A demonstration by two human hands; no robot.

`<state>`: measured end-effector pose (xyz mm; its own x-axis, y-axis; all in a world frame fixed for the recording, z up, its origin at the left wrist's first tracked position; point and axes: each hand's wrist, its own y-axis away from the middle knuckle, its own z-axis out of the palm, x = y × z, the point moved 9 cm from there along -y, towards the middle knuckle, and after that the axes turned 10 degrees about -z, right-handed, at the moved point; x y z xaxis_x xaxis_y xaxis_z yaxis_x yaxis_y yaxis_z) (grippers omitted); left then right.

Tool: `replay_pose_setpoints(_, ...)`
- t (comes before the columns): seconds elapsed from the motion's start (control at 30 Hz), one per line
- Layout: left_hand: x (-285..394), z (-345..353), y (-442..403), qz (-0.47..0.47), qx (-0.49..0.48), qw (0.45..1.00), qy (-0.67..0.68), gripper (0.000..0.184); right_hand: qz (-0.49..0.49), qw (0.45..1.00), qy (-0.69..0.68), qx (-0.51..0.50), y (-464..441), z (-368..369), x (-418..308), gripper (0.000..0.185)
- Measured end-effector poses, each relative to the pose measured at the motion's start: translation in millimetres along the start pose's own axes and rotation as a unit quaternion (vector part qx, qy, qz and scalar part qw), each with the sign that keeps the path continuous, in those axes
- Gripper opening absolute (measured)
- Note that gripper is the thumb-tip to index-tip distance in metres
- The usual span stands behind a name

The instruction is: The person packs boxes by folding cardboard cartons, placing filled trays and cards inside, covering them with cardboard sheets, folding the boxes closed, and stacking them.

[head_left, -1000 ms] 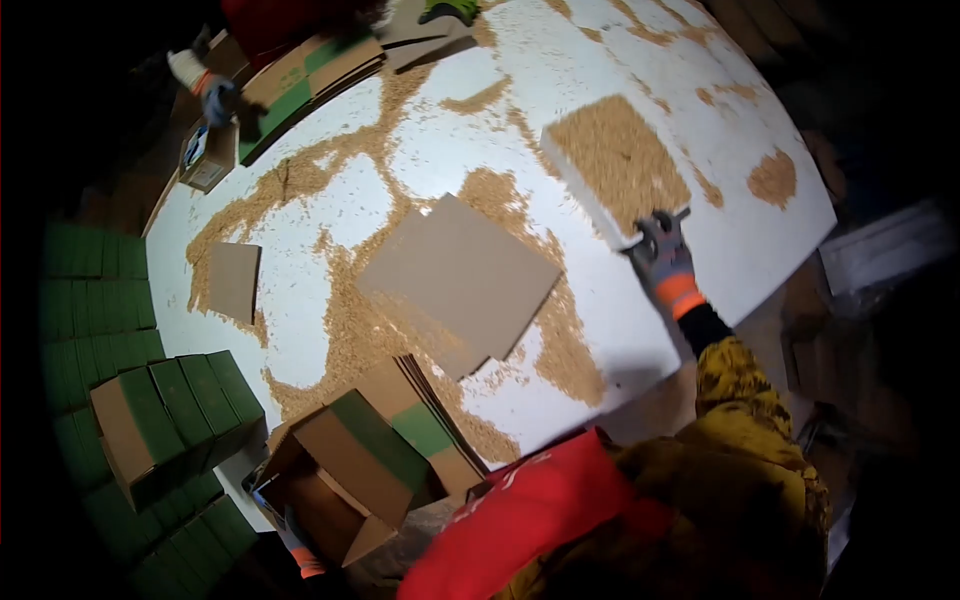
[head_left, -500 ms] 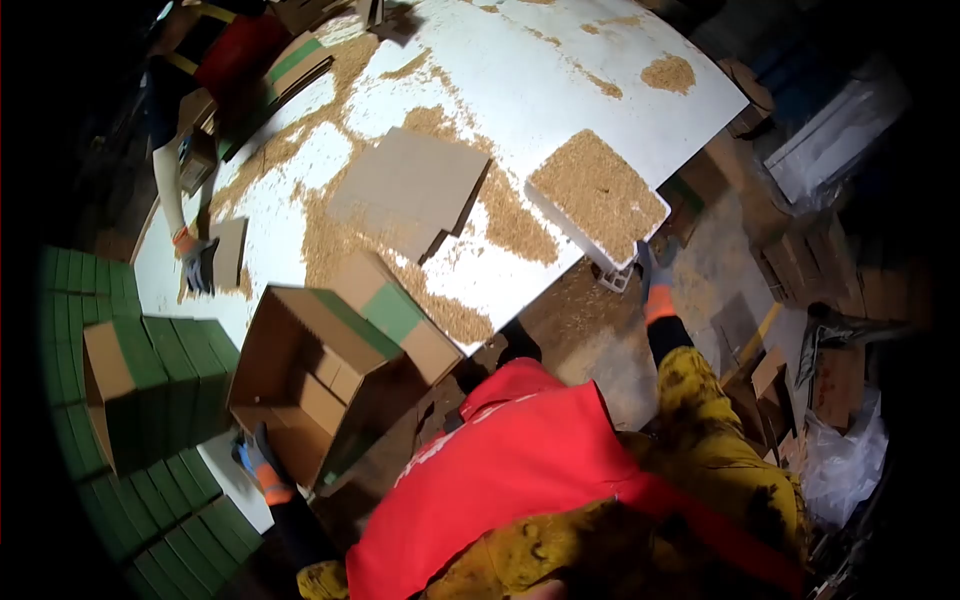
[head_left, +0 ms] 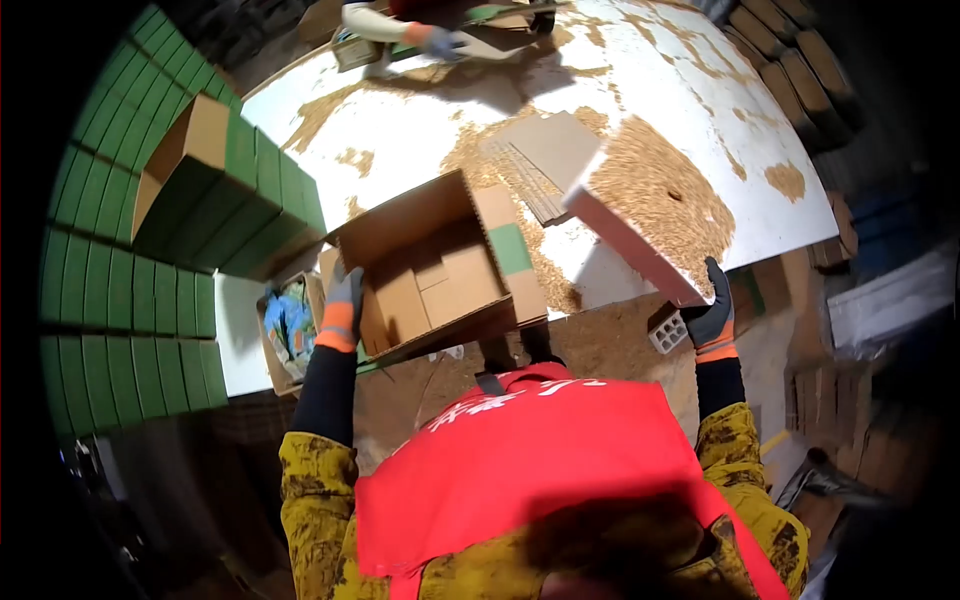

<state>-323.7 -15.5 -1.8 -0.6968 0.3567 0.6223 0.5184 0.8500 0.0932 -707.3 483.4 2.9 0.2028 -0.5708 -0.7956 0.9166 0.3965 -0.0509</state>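
My left hand (head_left: 343,310), in a grey and orange glove, is closed on the left edge of an open cardboard carton (head_left: 400,330). The carton's inside faces up and looks bare, and a flap with a green band stands out on its right. My right hand (head_left: 712,315), gloved alike, grips the near right corner of a white foam box (head_left: 635,245). Tan shavings (head_left: 660,180) fill that box to the brim. Its front wall faces me over the table edge. Flat cardboard pieces (head_left: 555,145) lie just behind it.
Green-banded cartons (head_left: 110,290) are stacked at the left. A small box with blue wrapping (head_left: 290,320) sits beside my left hand. Loose shavings streak the white table (head_left: 400,125). Across it, a co-worker's gloved hand (head_left: 435,42) holds cardboard. A perforated block (head_left: 668,333) is below the foam box.
The view has turned. The carton has swung so its opening faces up more. My right hand has closed on the foam box, which has shifted and turned. The co-worker's hand now holds a cardboard piece.
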Motion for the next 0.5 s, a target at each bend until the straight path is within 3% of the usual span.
replay_pose_setpoints(0.07,-15.3,9.6,-6.8,-0.052,0.014,0.987,0.151,0.051,-0.017,0.989,-0.004,-0.147,-0.1,64.4,-0.9,0.035)
replay_pose_setpoints(0.1,1.0,6.9,6.1,-0.042,-0.022,0.993,0.107,0.059,-0.035,0.980,0.094,-0.170,-1.0,84.4,0.8,0.034)
replay_pose_setpoints(0.13,2.8,12.7,9.0,-0.047,-0.022,0.986,0.160,0.064,-0.125,0.913,0.280,-0.268,-0.3,116.1,-2.9,0.036)
replay_pose_setpoints(0.17,-0.3,19.3,10.4,-0.084,-0.018,0.977,0.197,0.066,-0.237,0.803,0.439,-0.325,3.5,146.1,-6.9,0.040)
replay_pose_setpoints(0.2,-0.6,20.3,11.7,-0.119,-0.014,0.965,0.232,0.068,-0.265,0.760,0.466,-0.368,9.0,179.7,-6.5,0.049)
replay_pose_setpoints(0.23,-20.0,34.2,3.6,-0.112,0.026,0.973,0.199,0.070,-0.126,0.867,0.351,-0.331,9.2,213.9,-3.7,0.054)
replay_pose_setpoints(0.3,-24.5,31.6,2.0,-0.122,0.004,0.946,0.300,0.063,0.063,0.932,0.227,-0.276,24.2,278.4,3.2,0.068)
replay_pose_setpoints(0.4,-18.5,18.7,18.2,-0.142,-0.018,0.885,0.444,0.053,0.097,0.896,0.274,-0.336,23.3,313.1,41.8,0.070)
replay_pose_setpoints(0.43,1.9,14.5,32.3,-0.149,-0.016,0.862,0.485,0.050,0.155,0.901,0.242,-0.325,17.9,313.0,45.2,0.071)
replay_pose_setpoints(0.5,32.1,-3.8,49.1,-0.127,0.015,0.912,0.390,0.050,0.172,0.884,0.265,-0.344,9.7,320.5,66.7,0.071)
